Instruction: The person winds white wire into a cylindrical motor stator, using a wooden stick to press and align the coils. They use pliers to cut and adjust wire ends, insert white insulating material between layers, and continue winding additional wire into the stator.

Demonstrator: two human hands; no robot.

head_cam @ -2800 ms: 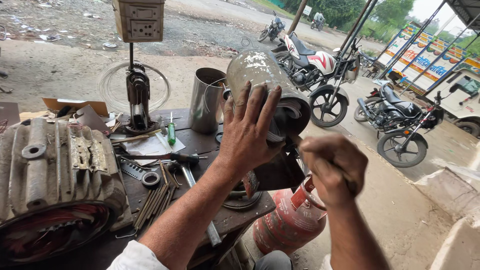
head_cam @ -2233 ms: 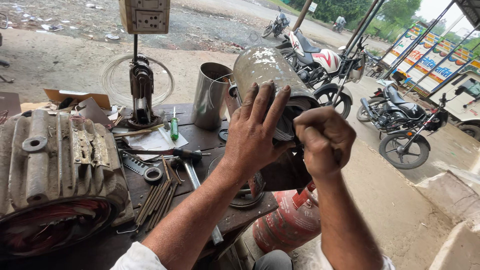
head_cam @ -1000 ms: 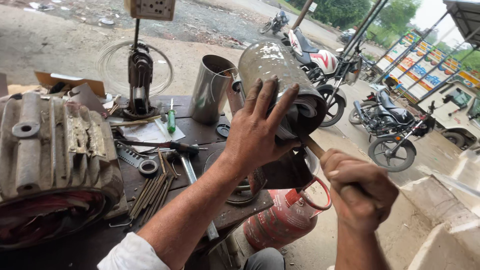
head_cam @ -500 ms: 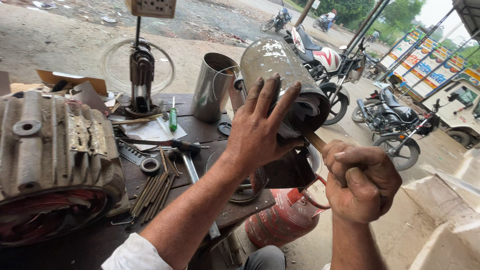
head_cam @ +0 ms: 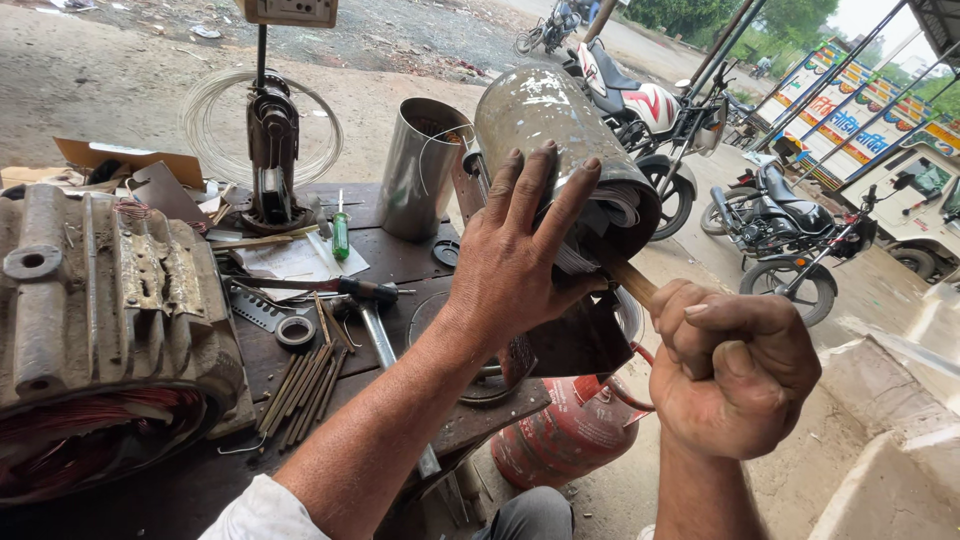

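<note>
We are at an open-air roadside repair workshop for electric motors. Left of our left hand sits a large finned motor housing with copper windings exposed. Between it and that hand the dark workbench carries a hammer, a green screwdriver, thin rods and a tape roll. Beyond the hand stands a winding stand with a wire coil. Below our right hand is a red gas cylinder; beyond it, parked motorcycles on bare ground.
</note>
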